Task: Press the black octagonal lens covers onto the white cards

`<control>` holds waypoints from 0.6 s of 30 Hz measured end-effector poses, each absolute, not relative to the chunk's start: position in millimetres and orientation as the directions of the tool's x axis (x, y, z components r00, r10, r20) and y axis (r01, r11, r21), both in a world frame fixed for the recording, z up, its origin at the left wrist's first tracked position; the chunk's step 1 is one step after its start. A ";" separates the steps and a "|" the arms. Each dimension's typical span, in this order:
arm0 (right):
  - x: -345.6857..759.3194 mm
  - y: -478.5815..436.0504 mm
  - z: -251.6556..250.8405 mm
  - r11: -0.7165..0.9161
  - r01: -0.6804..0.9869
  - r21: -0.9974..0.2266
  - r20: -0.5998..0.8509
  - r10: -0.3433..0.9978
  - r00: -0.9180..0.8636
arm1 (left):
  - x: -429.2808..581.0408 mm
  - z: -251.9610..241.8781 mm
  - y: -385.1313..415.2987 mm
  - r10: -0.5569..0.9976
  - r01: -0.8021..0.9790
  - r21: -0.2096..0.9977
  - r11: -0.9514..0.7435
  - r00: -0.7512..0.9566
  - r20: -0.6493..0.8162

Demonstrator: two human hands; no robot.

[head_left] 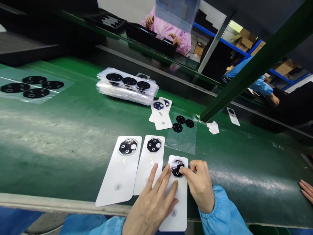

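Note:
A white phone-shaped panel [180, 199] lies at the table's front edge, with a black octagonal sticker [176, 167] near its top. My left hand [153, 202] rests with fingers spread across this panel and its neighbour, one fingertip by the sticker's left edge. From the right, my right hand [201, 182] is closed in a pinch at the sticker's right edge; its fingertips partly cover what they hold. A second white panel [143, 178] lies to the left, partly under my left hand. Farther left is a third panel [116, 178]. Both carry black octagons with ring holes.
Behind lie a clear sheet [187, 140] with three black octagons, two overlapping white panels [162, 119] and a stack of film sheets [127, 85]. Another sticker sheet [36, 86] is at left. A green post [244, 71] slants at right. Across the bench sits a pink-sleeved person [182, 40].

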State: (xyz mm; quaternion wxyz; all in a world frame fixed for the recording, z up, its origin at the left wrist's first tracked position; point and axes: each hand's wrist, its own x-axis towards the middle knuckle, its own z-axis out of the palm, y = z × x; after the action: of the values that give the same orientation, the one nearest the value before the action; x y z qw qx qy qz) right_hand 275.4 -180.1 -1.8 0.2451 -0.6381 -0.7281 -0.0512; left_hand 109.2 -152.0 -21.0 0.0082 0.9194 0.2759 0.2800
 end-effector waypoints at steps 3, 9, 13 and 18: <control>275.5 -180.4 -0.9 0.205 0.962 -0.178 0.403 0.907 -0.119 | 108.9 -21.6 -152.4 0.511 0.499 0.172 -0.849 0.695 0.506; 273.2 -178.2 4.3 0.201 0.959 -0.201 0.424 0.900 -0.100 | 108.9 -21.8 -151.6 0.503 0.502 0.151 -0.852 0.702 0.504; 272.0 -177.7 4.7 0.226 0.957 -0.182 0.392 0.909 -0.140 | 109.9 -19.9 -151.0 0.511 0.510 0.154 -0.846 0.698 0.501; 272.2 -178.4 3.2 0.208 0.958 -0.195 0.404 0.908 -0.115 | 109.5 -18.4 -151.1 0.509 0.504 0.158 -0.849 0.701 0.499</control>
State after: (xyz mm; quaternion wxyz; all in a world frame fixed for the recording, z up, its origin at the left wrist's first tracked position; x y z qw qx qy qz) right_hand 272.2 -178.4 3.2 0.2232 -0.6266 -0.7445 -0.0569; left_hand 109.5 -151.1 -18.4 0.0049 0.9223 0.2745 0.2719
